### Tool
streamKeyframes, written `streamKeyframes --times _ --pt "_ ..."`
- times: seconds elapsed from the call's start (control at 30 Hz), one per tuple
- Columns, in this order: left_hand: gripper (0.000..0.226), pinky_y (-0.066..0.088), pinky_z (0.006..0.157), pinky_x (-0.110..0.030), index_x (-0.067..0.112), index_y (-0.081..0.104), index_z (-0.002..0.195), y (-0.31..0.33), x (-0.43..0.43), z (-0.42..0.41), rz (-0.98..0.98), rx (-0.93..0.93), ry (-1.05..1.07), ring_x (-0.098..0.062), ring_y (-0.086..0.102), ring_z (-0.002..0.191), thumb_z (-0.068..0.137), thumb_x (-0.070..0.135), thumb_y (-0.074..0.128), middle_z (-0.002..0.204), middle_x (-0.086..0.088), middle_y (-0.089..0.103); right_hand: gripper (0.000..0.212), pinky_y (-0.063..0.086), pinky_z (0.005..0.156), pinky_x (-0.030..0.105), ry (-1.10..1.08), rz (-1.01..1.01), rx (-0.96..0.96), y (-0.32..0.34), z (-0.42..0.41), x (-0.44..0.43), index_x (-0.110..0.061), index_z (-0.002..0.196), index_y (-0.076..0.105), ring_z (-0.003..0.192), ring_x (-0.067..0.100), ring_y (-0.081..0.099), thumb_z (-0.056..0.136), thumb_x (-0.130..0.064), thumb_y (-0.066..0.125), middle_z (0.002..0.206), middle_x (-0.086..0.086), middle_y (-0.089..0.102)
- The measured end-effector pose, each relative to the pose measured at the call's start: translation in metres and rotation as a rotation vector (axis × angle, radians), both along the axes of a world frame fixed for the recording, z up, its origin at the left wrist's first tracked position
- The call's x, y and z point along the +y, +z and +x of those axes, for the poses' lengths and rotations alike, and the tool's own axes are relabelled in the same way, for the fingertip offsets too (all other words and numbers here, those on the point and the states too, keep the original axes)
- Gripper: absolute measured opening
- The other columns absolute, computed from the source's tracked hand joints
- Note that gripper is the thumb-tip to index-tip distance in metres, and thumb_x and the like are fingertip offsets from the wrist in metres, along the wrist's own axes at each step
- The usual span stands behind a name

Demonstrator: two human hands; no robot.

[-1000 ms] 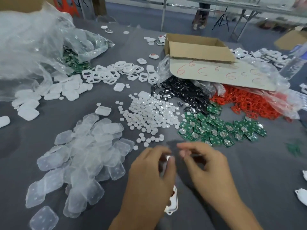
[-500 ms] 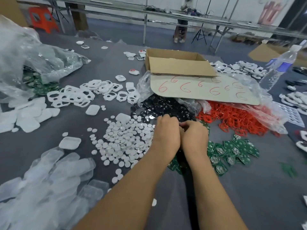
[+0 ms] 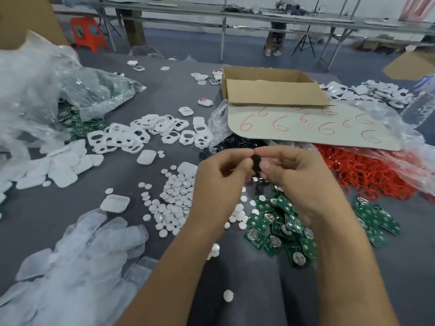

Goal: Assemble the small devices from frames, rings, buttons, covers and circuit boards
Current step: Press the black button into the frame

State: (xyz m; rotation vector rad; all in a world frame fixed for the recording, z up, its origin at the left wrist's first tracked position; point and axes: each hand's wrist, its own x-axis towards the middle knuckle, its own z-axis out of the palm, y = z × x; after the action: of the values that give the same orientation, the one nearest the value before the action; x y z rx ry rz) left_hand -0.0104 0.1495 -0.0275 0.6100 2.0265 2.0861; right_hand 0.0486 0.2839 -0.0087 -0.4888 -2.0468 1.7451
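Nearby, at the near left, frosted clear covers (image 3: 82, 255) lie heaped, with flat round white buttons (image 3: 174, 203) beside them on the grey cloth desk (image 3: 388, 278). The left hand (image 3: 219, 182) and right hand (image 3: 296, 180) meet above the desk, each grip pinching one small black part (image 3: 255, 161). Glossy green circuit boards (image 3: 277, 227) lie beneath the hands, and tangled red rings (image 3: 367, 175) spread to the right.

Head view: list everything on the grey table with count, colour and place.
Green circuit boards: heap, green, near right.
Round white buttons: many, white, centre.
White plastic frames: pile, white, centre-left.
Red plastic rings: heap, red, right.
Clear plastic covers: pile, translucent, near left.
Brown cardboard box: one, brown, far centre.
Small dark part: one, dark, between both hands' fingertips.
Left hand: one, pinches the dark part.
Right hand: one, pinches it too.
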Motion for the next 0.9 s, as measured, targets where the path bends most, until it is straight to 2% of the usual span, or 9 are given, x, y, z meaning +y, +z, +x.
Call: streamKeyframes --times 0.1,0.17,0.27,0.37,0.43,0.53,0.63,0.77,0.9 --pt "0.021 0.058 0.088 -0.022 0.023 0.077 0.113 0.016 -0.039 0.024 0.132 -0.109 -0.027 -0.012 0.075 0.100 0.096 0.012 0.070 0.102 0.002 0.079 0.037 0.055 0.079 0.015 0.282 -0.022 0.032 0.027 0.018 -0.019 -0.022 0.104 0.079 0.092 0.008 0.074 0.087 0.010 0.068 0.095 -0.002 0.079" --pt "0.022 0.057 0.086 -0.021 0.024 0.078 0.110 0.024 -0.060 0.042 0.177 -0.115 -0.004 -0.013 0.075 0.100 0.096 0.010 0.070 0.102 0.000 0.079 0.041 0.055 0.084 0.017 0.389 -0.040 0.049 0.039 0.033 -0.033 -0.020 0.111 0.077 0.102 0.013 0.073 0.084 0.009 0.072 0.103 0.001 0.078" --pt "0.021 0.056 0.081 -0.017 0.026 0.080 0.104 0.031 -0.084 0.068 0.224 -0.128 0.031 -0.012 0.075 0.095 0.092 0.011 0.071 0.099 0.000 0.080 0.041 0.056 0.086 0.023 0.415 -0.059 0.104 0.042 0.055 -0.058 -0.016 0.112 0.076 0.101 0.019 0.073 0.080 0.009 0.075 0.104 0.006 0.078" --pt "0.023 0.055 0.076 -0.014 0.026 0.080 0.100 0.030 -0.101 0.097 0.235 -0.124 0.037 -0.009 0.075 0.091 0.079 0.019 0.076 0.096 0.001 0.080 0.046 0.054 0.081 0.017 0.403 0.035 0.131 0.033 0.085 -0.080 -0.020 0.112 0.075 0.097 0.013 0.074 0.084 0.016 0.069 0.101 0.000 0.079" --pt "0.024 0.055 0.075 -0.014 0.025 0.081 0.095 0.026 -0.110 0.115 0.222 -0.101 0.061 -0.009 0.075 0.088 0.072 0.017 0.079 0.092 0.001 0.080 0.048 0.055 0.081 0.019 0.396 0.032 0.131 0.023 0.107 -0.092 -0.023 0.111 0.074 0.097 0.014 0.074 0.087 0.017 0.064 0.102 0.000 0.078" --pt "0.028 0.056 0.075 -0.014 0.027 0.079 0.094 0.019 -0.124 0.139 0.195 -0.065 0.048 -0.009 0.075 0.087 0.070 0.013 0.082 0.092 -0.001 0.079 0.040 0.057 0.084 0.023 0.349 -0.248 0.178 0.005 0.139 -0.110 -0.020 0.108 0.075 0.100 0.021 0.074 0.085 0.011 0.068 0.105 0.010 0.077" --pt "0.036 0.056 0.080 -0.015 0.031 0.077 0.100 0.013 -0.134 0.155 0.172 -0.067 0.020 -0.011 0.076 0.092 0.073 0.011 0.088 0.096 0.000 0.080 0.031 0.056 0.083 0.023 0.276 -0.515 0.209 -0.012 0.162 -0.128 -0.014 0.107 0.077 0.098 0.019 0.073 0.080 -0.001 0.074 0.103 0.012 0.076" --pt "0.038 0.058 0.078 -0.018 0.033 0.074 0.105 0.010 -0.140 0.171 0.157 -0.083 -0.039 -0.014 0.076 0.095 0.075 0.009 0.080 0.100 -0.001 0.079 0.032 0.058 0.077 0.022 0.149 -0.731 0.230 -0.024 0.180 -0.144 -0.013 0.101 0.079 0.092 0.017 0.075 0.070 -0.006 0.075 0.097 0.012 0.076" --pt "0.040 0.058 0.072 -0.018 0.035 0.072 0.105 0.010 -0.144 0.182 0.168 -0.134 -0.082 -0.011 0.075 0.091 0.076 0.008 0.079 0.102 -0.002 0.079 0.030 0.059 0.076 0.024 0.198 -0.892 0.232 -0.027 0.192 -0.149 -0.007 0.103 0.076 0.095 0.022 0.075 0.073 -0.007 0.079 0.105 0.018 0.074"
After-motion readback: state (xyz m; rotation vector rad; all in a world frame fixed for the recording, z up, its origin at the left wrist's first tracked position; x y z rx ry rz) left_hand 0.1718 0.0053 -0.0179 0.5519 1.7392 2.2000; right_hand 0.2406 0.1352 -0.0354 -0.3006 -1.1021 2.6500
